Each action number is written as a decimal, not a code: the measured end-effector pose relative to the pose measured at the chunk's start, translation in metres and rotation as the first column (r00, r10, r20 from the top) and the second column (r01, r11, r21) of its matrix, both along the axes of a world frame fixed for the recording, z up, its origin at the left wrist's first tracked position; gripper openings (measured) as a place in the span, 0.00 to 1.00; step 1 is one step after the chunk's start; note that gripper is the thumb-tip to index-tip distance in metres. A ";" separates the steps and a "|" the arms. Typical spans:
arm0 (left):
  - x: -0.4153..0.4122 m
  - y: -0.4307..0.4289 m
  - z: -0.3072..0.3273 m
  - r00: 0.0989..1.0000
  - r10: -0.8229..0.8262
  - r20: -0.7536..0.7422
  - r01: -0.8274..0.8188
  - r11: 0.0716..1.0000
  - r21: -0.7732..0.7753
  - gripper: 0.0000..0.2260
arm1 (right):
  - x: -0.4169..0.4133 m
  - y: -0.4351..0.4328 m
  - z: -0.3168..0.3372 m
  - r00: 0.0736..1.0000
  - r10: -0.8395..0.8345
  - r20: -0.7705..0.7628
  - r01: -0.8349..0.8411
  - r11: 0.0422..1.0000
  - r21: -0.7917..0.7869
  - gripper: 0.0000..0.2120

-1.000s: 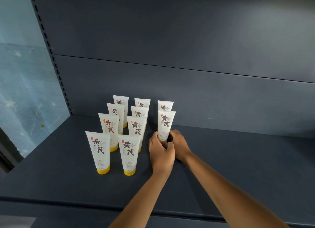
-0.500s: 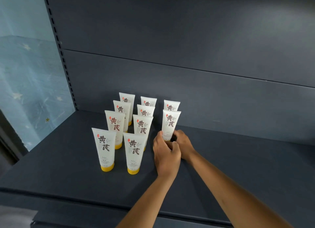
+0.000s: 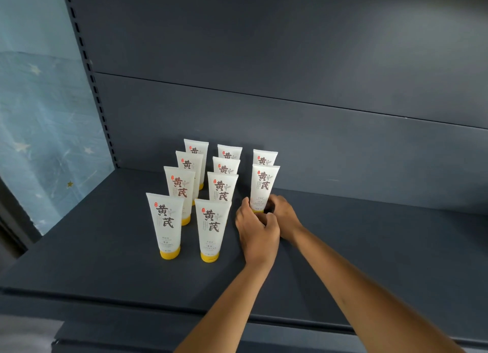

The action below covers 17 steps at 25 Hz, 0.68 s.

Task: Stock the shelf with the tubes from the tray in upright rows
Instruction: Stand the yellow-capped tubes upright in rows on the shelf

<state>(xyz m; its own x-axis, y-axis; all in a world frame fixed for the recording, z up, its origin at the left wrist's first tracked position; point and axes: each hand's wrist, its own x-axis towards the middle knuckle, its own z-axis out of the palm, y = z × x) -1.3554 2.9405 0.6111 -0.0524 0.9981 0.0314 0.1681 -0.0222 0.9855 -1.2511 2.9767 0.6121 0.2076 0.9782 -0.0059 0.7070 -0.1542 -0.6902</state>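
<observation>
- I count ten tubes [image 3: 165, 220]: four in the left row, four in the middle, two on the right.
- Two hands, left hand [image 3: 257, 228] and right hand [image 3: 284, 215].
- One shelf [image 3: 105, 247].

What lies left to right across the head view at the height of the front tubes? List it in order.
Blue starred wall → front tube of the left column → front tube of the middle column → left hand → right hand → bare shelf. The gripped tube overlaps both hands, so it is left out.
</observation>
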 end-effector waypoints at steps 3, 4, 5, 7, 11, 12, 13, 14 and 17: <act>-0.003 -0.001 0.000 0.999 -0.041 0.015 0.041 0.999 -0.004 0.30 | -0.007 -0.007 0.002 0.999 -0.043 0.024 0.043 0.999 0.003 0.28; -0.004 -0.002 0.001 0.999 -0.047 0.019 0.048 0.999 -0.012 0.29 | -0.009 -0.007 0.002 0.997 -0.056 0.055 0.057 0.998 -0.006 0.23; -0.005 -0.002 0.002 0.999 -0.046 0.021 0.046 0.999 -0.025 0.28 | -0.011 -0.007 0.003 0.994 -0.065 0.083 0.066 0.998 -0.009 0.20; -0.006 -0.001 0.004 0.999 -0.041 0.025 0.042 0.998 -0.045 0.27 | -0.014 -0.006 0.002 0.988 -0.083 0.130 0.085 0.996 -0.008 0.17; -0.006 0.000 0.003 0.999 -0.043 0.020 0.044 0.997 -0.065 0.25 | -0.017 -0.004 0.001 0.983 -0.094 0.157 0.095 0.995 0.000 0.17; -0.006 0.000 0.003 0.999 -0.047 0.024 0.048 0.997 -0.068 0.24 | -0.017 -0.004 0.001 0.980 -0.096 0.175 0.097 0.995 0.001 0.17; -0.007 -0.001 0.004 0.998 -0.050 0.031 0.052 0.996 -0.067 0.23 | -0.017 -0.003 0.000 0.975 -0.096 0.200 0.098 0.995 0.001 0.16; -0.008 -0.001 0.005 0.998 -0.055 0.033 0.057 0.996 -0.066 0.23 | -0.017 -0.003 0.000 0.971 -0.098 0.217 0.099 0.995 0.006 0.16; -0.010 -0.001 0.008 0.998 -0.061 0.036 0.063 0.996 -0.069 0.23 | -0.019 -0.003 0.001 0.970 -0.102 0.220 0.104 0.995 0.003 0.16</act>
